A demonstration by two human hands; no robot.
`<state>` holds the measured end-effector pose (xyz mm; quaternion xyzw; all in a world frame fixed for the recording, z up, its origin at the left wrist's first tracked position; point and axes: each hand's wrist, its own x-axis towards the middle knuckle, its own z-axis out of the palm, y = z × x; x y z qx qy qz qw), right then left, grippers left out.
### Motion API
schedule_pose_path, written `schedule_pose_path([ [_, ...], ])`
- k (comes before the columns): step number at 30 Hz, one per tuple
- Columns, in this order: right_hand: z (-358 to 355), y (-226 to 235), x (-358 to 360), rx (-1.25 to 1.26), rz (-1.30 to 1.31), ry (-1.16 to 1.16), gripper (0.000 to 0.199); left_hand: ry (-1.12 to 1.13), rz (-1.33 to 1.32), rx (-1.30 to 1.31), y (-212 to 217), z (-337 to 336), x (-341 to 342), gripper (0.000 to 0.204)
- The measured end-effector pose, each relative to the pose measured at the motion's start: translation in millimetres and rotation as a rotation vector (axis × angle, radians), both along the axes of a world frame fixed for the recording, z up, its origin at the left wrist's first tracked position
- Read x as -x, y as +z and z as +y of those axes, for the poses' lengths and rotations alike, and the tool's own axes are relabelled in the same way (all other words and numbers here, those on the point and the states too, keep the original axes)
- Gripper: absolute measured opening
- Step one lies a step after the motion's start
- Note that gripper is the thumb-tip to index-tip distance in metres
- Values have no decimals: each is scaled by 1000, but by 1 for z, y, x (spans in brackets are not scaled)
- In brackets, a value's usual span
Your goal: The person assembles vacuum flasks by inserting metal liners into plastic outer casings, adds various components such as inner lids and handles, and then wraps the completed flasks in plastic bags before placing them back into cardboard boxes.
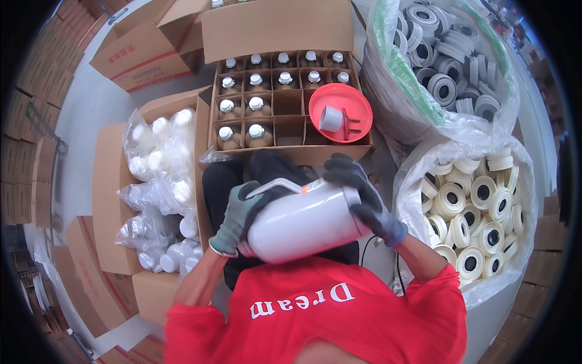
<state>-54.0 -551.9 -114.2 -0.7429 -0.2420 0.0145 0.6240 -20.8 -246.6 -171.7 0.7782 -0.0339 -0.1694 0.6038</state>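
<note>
A pale grey-white plastic jug (303, 229) with a side handle lies tilted across my lap, held between both gloved hands. My left hand (233, 219) is closed around its narrower end, near where the handle joins; the fingers are partly hidden. At the wider end, my right hand (367, 197) grips the rim of the base, fingers curled over its upper side. An orange mark shows beside the handle. Just beyond my knees is a divided carton (291, 156) with several white-capped brown bottles (256, 107). A red round lid (357, 103) rests on its right corner, carrying a white cup (331, 119) and a red forked piece (348, 125).
To my left, an open carton (112, 200) holds bagged white bottles (159, 161). On my right stand clear-lined sacks of grey ring-shaped parts (442, 88) and cream ring-shaped parts (485, 188). More cartons (142, 57) stand at the far left. A dark cable hangs near my right elbow.
</note>
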Motion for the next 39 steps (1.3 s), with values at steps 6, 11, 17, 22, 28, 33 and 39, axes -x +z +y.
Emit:
schedule_pose_path([
  [6,-9,-33,-15,-182,468,-136,55,41,-551,-68,17,-14,6,25],
  [11,20,72,-28,304,-228,344,102,-232,96,271,-3,11,14,27],
  [17,36,95,-31,383,-422,481,96,-75,584,616,-12,-16,26,26],
  [22,-1,-107,-15,-689,984,-294,46,-196,-889,-380,78,-41,3,32],
  [28,-7,-93,-25,-725,1090,-124,57,-118,-658,-142,47,-9,-9,28],
  [33,20,44,-30,-42,171,165,79,-240,-410,-222,-7,25,17,30],
  [39,23,23,-45,-234,431,177,71,381,-34,140,-7,-5,36,10],
])
